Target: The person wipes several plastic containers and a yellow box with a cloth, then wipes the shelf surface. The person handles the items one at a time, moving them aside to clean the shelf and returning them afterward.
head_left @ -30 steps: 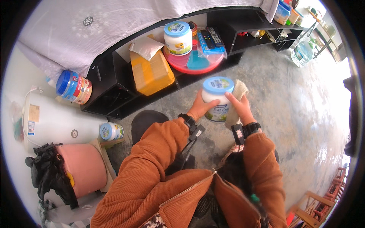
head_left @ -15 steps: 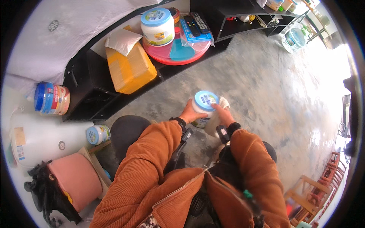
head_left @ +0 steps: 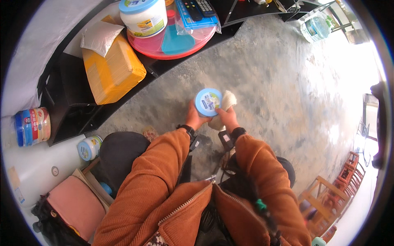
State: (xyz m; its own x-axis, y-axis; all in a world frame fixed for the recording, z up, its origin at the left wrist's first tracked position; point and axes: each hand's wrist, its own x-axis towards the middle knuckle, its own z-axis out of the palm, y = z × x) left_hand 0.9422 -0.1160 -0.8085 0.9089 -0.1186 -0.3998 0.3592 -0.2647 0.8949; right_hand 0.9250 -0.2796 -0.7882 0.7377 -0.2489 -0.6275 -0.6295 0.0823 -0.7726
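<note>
Between my hands is a white plastic tub with a light blue lid, held over the floor with its lid tilted up. My left hand is wrapped round the tub's left side. In my right hand is a cream cloth, bunched against the tub's right side; its thumb reaches to the lid's edge. Much of the tub's body is hidden under the lid and my fingers.
A black low cabinet runs along the left and back. On it are a taped cardboard box, a pink round tray, another blue-lidded tub and remotes. Wooden chairs stand at right.
My hands and the tub have shifted slightly left and up in view, and the lid now faces me more. The surroundings have slid as my head moved.
</note>
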